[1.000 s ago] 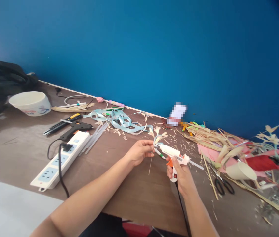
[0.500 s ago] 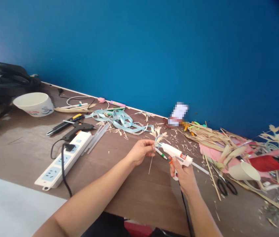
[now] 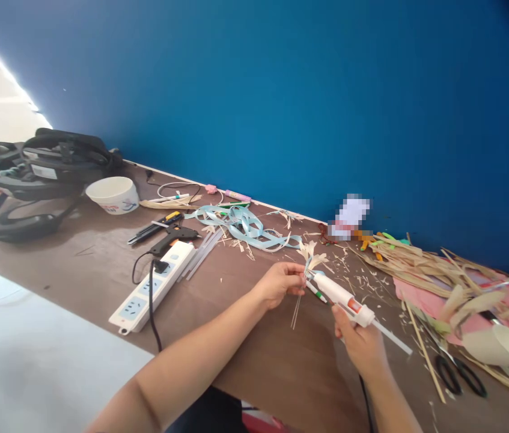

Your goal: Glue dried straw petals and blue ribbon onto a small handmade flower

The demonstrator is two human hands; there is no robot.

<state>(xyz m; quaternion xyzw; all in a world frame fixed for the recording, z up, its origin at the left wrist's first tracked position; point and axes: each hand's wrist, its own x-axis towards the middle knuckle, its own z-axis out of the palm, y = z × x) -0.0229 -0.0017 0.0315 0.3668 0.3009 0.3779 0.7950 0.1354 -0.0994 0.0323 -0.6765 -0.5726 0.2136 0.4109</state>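
Between the fingertips of my left hand (image 3: 283, 284) is a small flower (image 3: 312, 258) with pale, husk-like petals, pinched near its base. Its thin stems (image 3: 297, 313) hang below my fingers, and a bit of light blue ribbon shows beside the petals. My right hand (image 3: 362, 340) is wrapped round a white hot glue gun (image 3: 338, 293), whose nozzle is at the flower's base; whether it touches cannot be made out. A clear glue stick (image 3: 392, 337) juts from the gun's back. Just under the nozzle, a white and green pen (image 3: 316, 293) lies on the table.
Left of my hands are a white power strip (image 3: 155, 288), a black glue gun (image 3: 173, 237), a utility knife (image 3: 155, 227) and a white bowl (image 3: 113, 195). Light blue ribbon (image 3: 245, 224) lies behind. At right are black-handled scissors (image 3: 460, 373) and dry husk strips (image 3: 420, 260).
The view has swung left, so things sit further right in the picture. My hands still hold the flower and the glue gun, with the nozzle still close to the flower's base.
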